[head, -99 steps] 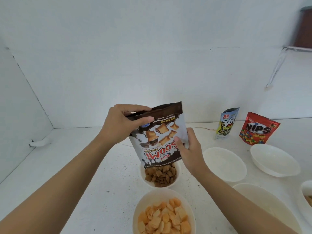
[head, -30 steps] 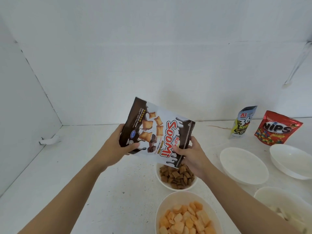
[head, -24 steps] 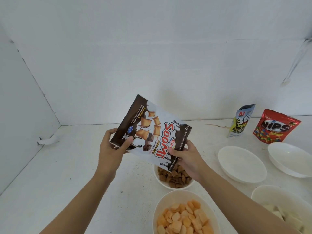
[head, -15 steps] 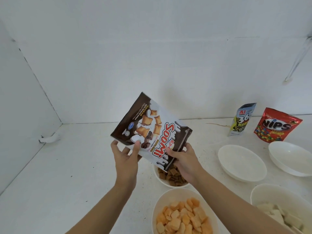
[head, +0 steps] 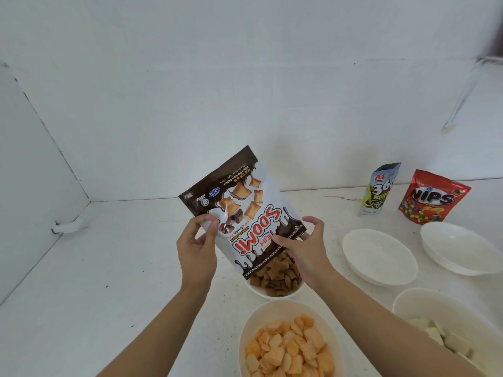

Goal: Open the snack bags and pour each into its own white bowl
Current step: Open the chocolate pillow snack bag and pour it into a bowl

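Observation:
The brown-and-white Soom snack bag (head: 245, 210) hangs upside down and tilted, its open mouth just above a small white bowl (head: 261, 291) filled with brown pillow-shaped pieces. My left hand (head: 197, 248) pinches the bag's left edge between thumb and fingers. My right hand (head: 306, 250) holds the bag near its mouth, thumb on the printed front and fingers behind. A nearer white bowl (head: 245, 329) holds orange pieces. Two empty white bowls, one (head: 378, 261) and another (head: 460, 253), sit to the right.
A blue-grey A1 360 pouch (head: 379, 190) and a red Nips bag (head: 432, 198) stand upright against the back wall at the right. A white bowl (head: 424, 302) with white pieces sits at the lower right. White walls close off the left and the back.
My left hand slid from the bag's upper corner down to its left edge. The bag swung from lying sideways to a steeper tilt, mouth down over the brown-snack bowl.

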The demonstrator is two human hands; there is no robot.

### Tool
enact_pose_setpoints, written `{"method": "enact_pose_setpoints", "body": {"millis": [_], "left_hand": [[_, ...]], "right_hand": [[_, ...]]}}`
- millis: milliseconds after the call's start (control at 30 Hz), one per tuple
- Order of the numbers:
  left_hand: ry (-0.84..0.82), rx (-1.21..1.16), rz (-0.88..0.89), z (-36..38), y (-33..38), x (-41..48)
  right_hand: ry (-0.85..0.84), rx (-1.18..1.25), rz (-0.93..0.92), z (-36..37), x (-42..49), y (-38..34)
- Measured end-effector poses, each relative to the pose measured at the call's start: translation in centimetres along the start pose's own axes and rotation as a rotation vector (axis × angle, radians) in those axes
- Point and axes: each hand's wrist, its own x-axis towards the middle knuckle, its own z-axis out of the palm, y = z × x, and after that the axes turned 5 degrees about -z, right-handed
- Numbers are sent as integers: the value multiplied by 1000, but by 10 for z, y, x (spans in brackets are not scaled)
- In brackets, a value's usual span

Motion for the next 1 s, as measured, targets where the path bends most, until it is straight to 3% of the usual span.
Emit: {"method": "enact_pose_setpoints", "body": {"millis": [267,467,667,867,1000], "left_hand": [[-288,66,-41,6,-9,-4],[-271,237,-42,1,-25,12],[-359,234,-78,6,-21,16],[-454,316,-91,12,-25,16],[-377,159,-95,15,-29,15]], "right_hand": [[-13,-96,-62,-3,-2,3],[51,-373,-210,-17,-5,-11],[-211,-629,-340,-23,-7,-24],[-232,-520,-396,-34,-7,-22],[-228,-522,-455,-38,1,-13]]}}
